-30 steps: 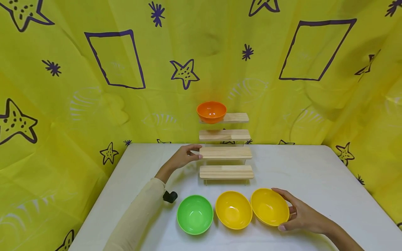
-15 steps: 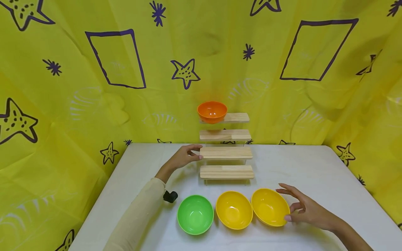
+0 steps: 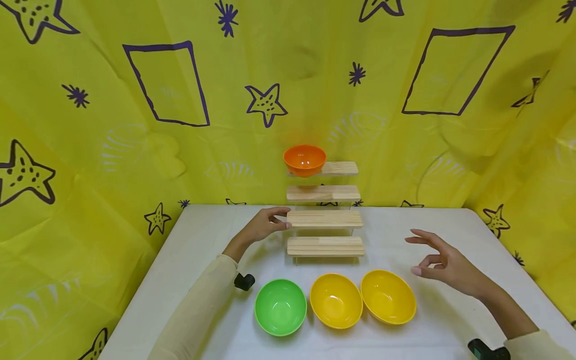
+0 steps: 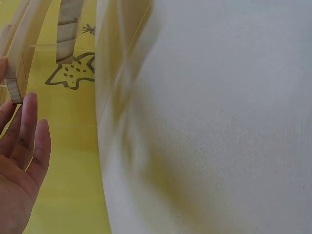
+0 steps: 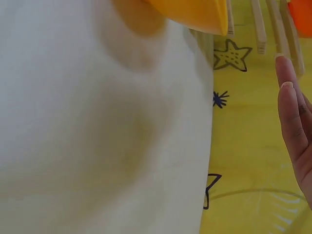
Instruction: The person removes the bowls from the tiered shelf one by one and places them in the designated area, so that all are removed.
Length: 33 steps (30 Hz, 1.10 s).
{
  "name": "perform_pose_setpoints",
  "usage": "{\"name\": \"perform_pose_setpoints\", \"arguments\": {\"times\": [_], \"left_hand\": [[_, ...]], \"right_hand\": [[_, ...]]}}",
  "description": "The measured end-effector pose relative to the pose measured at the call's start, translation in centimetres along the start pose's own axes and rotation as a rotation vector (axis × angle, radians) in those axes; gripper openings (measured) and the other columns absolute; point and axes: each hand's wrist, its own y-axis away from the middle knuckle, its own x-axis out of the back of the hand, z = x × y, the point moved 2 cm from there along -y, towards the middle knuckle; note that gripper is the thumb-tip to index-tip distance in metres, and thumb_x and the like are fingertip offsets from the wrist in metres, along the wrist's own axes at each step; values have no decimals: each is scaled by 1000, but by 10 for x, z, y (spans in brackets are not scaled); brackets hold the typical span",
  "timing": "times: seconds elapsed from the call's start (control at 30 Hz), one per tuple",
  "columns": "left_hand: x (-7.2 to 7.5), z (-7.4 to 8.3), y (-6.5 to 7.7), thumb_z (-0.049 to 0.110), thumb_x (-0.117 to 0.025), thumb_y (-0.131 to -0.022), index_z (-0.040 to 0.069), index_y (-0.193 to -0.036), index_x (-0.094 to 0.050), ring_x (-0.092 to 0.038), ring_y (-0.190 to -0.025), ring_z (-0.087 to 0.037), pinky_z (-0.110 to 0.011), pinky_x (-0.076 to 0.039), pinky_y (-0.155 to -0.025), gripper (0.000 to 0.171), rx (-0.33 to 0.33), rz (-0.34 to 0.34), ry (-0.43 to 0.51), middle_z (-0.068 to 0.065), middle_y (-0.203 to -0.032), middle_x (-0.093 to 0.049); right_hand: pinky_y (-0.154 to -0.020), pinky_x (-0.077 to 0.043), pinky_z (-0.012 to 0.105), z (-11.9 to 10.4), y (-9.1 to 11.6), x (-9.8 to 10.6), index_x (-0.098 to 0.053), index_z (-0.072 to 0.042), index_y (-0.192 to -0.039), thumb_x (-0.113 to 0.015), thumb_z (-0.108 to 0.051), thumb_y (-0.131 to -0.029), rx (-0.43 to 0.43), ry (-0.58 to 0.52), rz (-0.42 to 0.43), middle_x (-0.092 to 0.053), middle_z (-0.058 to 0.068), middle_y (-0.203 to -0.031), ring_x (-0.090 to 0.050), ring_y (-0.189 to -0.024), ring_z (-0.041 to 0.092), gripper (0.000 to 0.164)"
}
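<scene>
My left hand [image 3: 263, 225] grips the left end of the third plank from the top of a wooden tiered display stand [image 3: 324, 218], thumb at the front edge and index finger at the back. In the left wrist view, its other fingers [image 4: 28, 117] extend past the plank's end. My right hand [image 3: 454, 267] hovers right of the stand, fingers apart and holding nothing. Below and left of it sits a yellow bowl [image 3: 388, 297], touching a second yellow bowl [image 3: 336, 301]. A green bowl [image 3: 281, 307] completes the front row. On the top plank's left side rests an orange bowl [image 3: 304, 160].
A white-covered table [image 3: 216, 320] carries the stand and the front bowls. Yellow curtain [image 3: 306, 90] with purple starfish drawings encloses the back and both sides. Dark camera mounts show at the left wrist [image 3: 244, 282] and the right wrist [image 3: 488, 350].
My right hand has let go of the rightmost yellow bowl and moved up and right, away from it. The bowls stay put, and my left hand keeps its place on the stand.
</scene>
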Motion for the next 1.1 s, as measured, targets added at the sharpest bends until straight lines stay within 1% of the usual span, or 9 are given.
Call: {"name": "perform_pose_setpoints", "arguments": {"times": [0.2,0.23,0.3,0.43,0.5,0.6,0.7,0.87,1.1], "left_hand": [[-1,0,0,23,-70,-96,7,-144,-55,-63,-113,-34,-42,-54,-89,54,6,4,-11,-19,-138,-60],[-2,-4,-2,24,-71,-95,8,-144,-55,-64,-112,-33,-42,-54,-88,54,2,10,-15,-18,-138,-60],[-1,-4,-1,25,-71,-95,10,-143,-56,-64,-112,-31,-41,-55,-88,53,5,13,-28,-17,-137,-61],[-1,-5,0,27,-70,-96,10,-145,-55,-64,-112,-30,-39,-55,-87,54,6,6,-45,-16,-137,-61],[-1,-5,1,27,-69,-96,10,-145,-54,-64,-112,-29,-38,-55,-87,54,3,3,-48,-16,-137,-61],[-1,-4,1,26,-70,-96,9,-145,-54,-65,-111,-29,-38,-55,-86,54,-2,7,-50,-16,-137,-61],[-1,-4,1,26,-70,-96,11,-145,-55,-65,-111,-28,-38,-55,-86,54,5,13,-53,-15,-137,-61],[0,-4,-1,26,-71,-95,11,-144,-56,-65,-111,-28,-38,-55,-87,53,8,12,-53,-14,-137,-61],[-1,-6,-2,26,-71,-96,10,-144,-55,-65,-111,-28,-37,-55,-85,54,-1,6,-37,-15,-137,-61]], "right_hand": [[-68,-55,27,-13,-28,6,-30,-12,-156,-72,-4,-91,30,13,26,-49,-26,-136,-69,-72,16,77],[-69,-55,27,-15,-33,7,-31,-12,-156,-72,-4,-91,34,14,30,-50,-24,-135,-69,-72,16,77],[-71,-55,26,-19,-44,8,-32,-10,-155,-72,-7,-92,31,24,41,-51,-15,-137,-69,-72,16,76],[-73,-55,25,-26,-65,7,-33,-6,-153,-71,-9,-93,28,18,45,-51,12,-141,-70,-72,17,71],[-74,-55,26,-30,-76,6,-34,-5,-152,-71,-10,-94,25,2,41,-49,21,-142,-70,-73,17,69],[-74,-54,26,-37,-92,4,-35,-7,-153,-70,-12,-94,11,-18,37,-48,23,-145,-70,-77,14,69],[-73,-55,28,-42,-108,1,-35,-10,-154,-70,-15,-95,-10,-51,35,-47,19,-147,-71,-81,13,69],[-71,-55,32,-51,-135,-3,-35,-11,-153,-70,-17,-96,-24,-104,32,-45,18,-148,-71,-81,12,68],[-73,-55,29,-64,-169,-10,-34,-8,-154,-68,-22,-96,-23,-121,47,-42,19,-152,-71,-81,11,69]]}}
